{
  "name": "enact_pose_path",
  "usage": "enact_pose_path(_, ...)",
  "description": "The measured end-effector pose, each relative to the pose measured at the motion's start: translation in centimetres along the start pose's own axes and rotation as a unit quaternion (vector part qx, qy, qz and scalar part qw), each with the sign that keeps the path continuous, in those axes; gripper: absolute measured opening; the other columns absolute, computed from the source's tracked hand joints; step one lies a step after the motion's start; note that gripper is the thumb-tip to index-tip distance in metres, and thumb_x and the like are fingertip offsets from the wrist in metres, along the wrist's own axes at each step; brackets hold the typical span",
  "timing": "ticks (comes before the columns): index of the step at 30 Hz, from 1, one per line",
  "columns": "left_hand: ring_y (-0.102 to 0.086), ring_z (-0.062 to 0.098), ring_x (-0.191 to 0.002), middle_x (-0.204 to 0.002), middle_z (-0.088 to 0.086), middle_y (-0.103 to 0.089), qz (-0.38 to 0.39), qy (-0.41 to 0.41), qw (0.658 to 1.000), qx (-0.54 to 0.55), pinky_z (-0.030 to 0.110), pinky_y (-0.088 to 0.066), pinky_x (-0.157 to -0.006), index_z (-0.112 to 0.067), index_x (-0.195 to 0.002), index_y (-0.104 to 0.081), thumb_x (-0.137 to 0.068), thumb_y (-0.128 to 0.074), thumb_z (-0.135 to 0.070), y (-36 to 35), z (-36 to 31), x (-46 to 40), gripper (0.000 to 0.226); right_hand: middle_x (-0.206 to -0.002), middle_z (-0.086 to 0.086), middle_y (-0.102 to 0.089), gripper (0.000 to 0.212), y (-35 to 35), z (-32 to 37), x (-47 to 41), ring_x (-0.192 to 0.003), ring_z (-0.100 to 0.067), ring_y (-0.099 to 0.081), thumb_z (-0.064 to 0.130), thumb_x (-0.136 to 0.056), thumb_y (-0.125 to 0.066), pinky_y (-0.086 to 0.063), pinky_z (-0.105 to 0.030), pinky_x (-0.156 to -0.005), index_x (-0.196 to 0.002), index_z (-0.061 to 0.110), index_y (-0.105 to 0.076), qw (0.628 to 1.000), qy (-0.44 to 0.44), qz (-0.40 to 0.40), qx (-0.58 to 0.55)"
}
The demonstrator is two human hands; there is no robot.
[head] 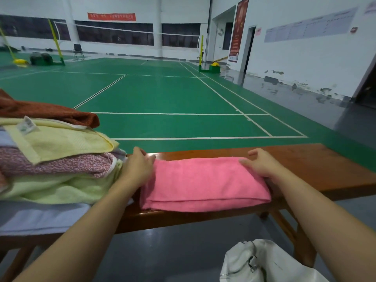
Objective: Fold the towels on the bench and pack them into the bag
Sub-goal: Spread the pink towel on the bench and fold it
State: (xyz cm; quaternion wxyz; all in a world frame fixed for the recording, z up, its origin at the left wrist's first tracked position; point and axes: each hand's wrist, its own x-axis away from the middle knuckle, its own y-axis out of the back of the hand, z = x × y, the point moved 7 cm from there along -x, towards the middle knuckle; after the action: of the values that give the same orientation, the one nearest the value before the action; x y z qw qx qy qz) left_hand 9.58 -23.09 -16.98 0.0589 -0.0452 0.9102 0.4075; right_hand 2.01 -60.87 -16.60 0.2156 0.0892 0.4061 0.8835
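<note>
White and crinkly, the bag [264, 263] waits on the floor, closest of all. Next comes the brown wooden worktop [305, 159] with the soft pink towel [203, 184] lying folded long. The left hand [138, 165] and right hand [262, 163] press its ends with loose fingers (not pinching). Fold it evenly, edges matching. Fluffy towels [57, 159] sit piled at the left.

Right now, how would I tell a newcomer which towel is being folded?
Find the wooden bench in front of the green court. A heap of towels sits on its left part; just right of that lies the pink towel, flat and folded. It is the only pink one, alone, with both hands at its ends.
</note>
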Motion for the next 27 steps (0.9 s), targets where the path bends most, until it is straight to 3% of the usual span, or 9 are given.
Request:
enact_pose_path(4, -0.045, 0.039, -0.125, -0.137, 0.02, -0.045, -0.031, -0.108, 0.988, -0.107, 0.047, -0.034, -0.108, -0.01, -0.139, -0.046, -0.101, -0.05, -0.045, -0.8, -2.6, 1.2, 0.052, -0.131, -0.005, -0.054, 0.045, -0.6, 0.3, 0.8, -0.116, -0.022, -0.055, 0.03, -0.092, -0.073, -0.045, -0.034, -0.096, -0.13, 0.019, -0.052, 0.998, 0.017, 0.055, -0.01)
enact_pose_path(7, -0.043, 0.032, -0.13, -0.14, 0.012, -0.046, 0.064, -0.223, 0.966, -0.112, 0.045, -0.033, -0.113, -0.019, -0.141, -0.049, -0.101, -0.045, -0.049, -4.0, -5.9, 3.5, 0.05, -0.128, 0.0, -0.06, 0.03, -1.0, 0.4, 1.5, -0.109, -0.019, -0.06, 0.028, -0.088, -0.077, -0.049, -0.042, -0.102, -0.117, 0.024, -0.067, 0.991, 0.01, 0.129, 0.024)
enact_pose_path(10, -0.032, 0.029, -0.144, -0.157, 0.005, -0.033, 0.158, -0.236, 0.948, -0.146, 0.054, -0.025, -0.119, -0.029, -0.147, -0.041, -0.101, -0.034, -0.06, -7.1, -7.3, 5.4, 0.056, -0.136, -0.002, -0.055, 0.053, -0.9, 1.0, 1.7, -0.113, -0.022, -0.06, 0.024, -0.083, -0.082, -0.05, -0.041, -0.103, -0.132, 0.026, -0.062, 0.987, 0.001, 0.158, 0.032)
enact_pose_path(13, -0.011, 0.025, -0.154, -0.167, -0.003, -0.011, 0.189, -0.218, 0.937, -0.199, 0.073, -0.004, -0.116, -0.039, -0.155, -0.024, -0.098, -0.022, -0.07, -8.7, -6.9, 5.5, 0.065, -0.132, -0.004, -0.056, 0.062, -1.0, 2.5, 2.1, -0.103, -0.027, -0.067, 0.014, -0.082, -0.081, -0.058, -0.042, -0.092, -0.139, 0.025, -0.059, 0.984, -0.002, 0.151, -0.095)
enact_pose_path(16, 0.004, 0.023, -0.156, -0.169, -0.006, 0.004, 0.203, -0.219, 0.92, -0.256, 0.077, 0.009, -0.11, -0.045, -0.157, -0.009, -0.095, -0.014, -0.075, -9.8, -6.3, 5.4, 0.069, -0.127, -0.009, -0.058, 0.064, -1.7, 3.4, 2.6, -0.095, -0.034, -0.072, 0.009, -0.081, -0.08, -0.062, -0.042, -0.078, -0.139, 0.028, -0.058, 0.956, -0.014, 0.166, -0.242)
enact_pose_path(19, 0.007, 0.024, -0.155, -0.169, -0.005, 0.008, 0.202, -0.22, 0.915, -0.272, 0.078, 0.012, -0.108, -0.046, -0.158, -0.004, -0.095, -0.011, -0.075, -10.5, -6.5, 5.1, 0.069, -0.131, -0.01, -0.057, 0.06, -2.0, 3.6, 2.8, -0.09, -0.033, -0.072, 0.006, -0.083, -0.078, -0.061, -0.038, -0.068, -0.136, 0.028, -0.061, 0.937, -0.013, 0.158, -0.31)
enact_pose_path(22, 0.006, 0.025, -0.155, -0.169, -0.004, 0.007, 0.199, -0.224, 0.915, -0.271, 0.079, 0.013, -0.108, -0.045, -0.158, -0.005, -0.095, -0.01, -0.074, -11.1, -7.5, 4.7, 0.069, -0.129, -0.013, -0.058, 0.05, -2.4, 3.5, 2.9, -0.084, -0.031, -0.071, 0.002, -0.086, -0.071, -0.057, -0.029, -0.053, -0.132, 0.023, -0.065, 0.881, -0.042, 0.129, -0.452)
enact_pose_path(27, -0.002, 0.026, -0.156, -0.169, 0.0, 0.0, 0.189, -0.216, 0.933, -0.215, 0.078, 0.008, -0.11, -0.037, -0.158, -0.018, -0.099, -0.019, -0.068, -11.6, -9.2, 4.6, 0.066, -0.124, -0.014, -0.063, 0.045, -3.4, 4.9, 3.4, -0.099, -0.033, -0.069, 0.0, -0.091, -0.061, -0.06, -0.03, -0.061, -0.132, 0.019, -0.066, 0.818, -0.043, 0.106, -0.563)
